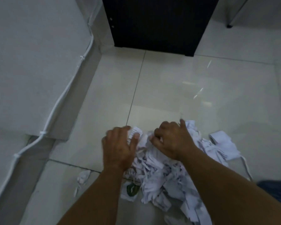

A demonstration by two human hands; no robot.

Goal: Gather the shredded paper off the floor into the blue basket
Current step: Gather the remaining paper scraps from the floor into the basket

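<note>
A heap of white shredded paper [162, 177] lies on the pale tiled floor just in front of me. My left hand [118, 146] rests on the heap's far left edge, fingers spread and curled over strips. My right hand [170, 140] presses on the far side of the heap, its fingers closed around a bunch of strips. One piece with a green mark [131, 189] sits at the heap's near left. A small loose clump [83, 177] lies apart to the left. A blue ribbed thing, possibly the basket [277, 190], shows at the right edge, mostly cut off.
A black cabinet [157, 21] stands on the floor straight ahead. The white wall [31, 62] with a white cable [58, 103] clipped along it runs down the left side. A metal furniture leg [234, 18] stands at the top right. Folded white sheets [221, 143] lie right of the heap.
</note>
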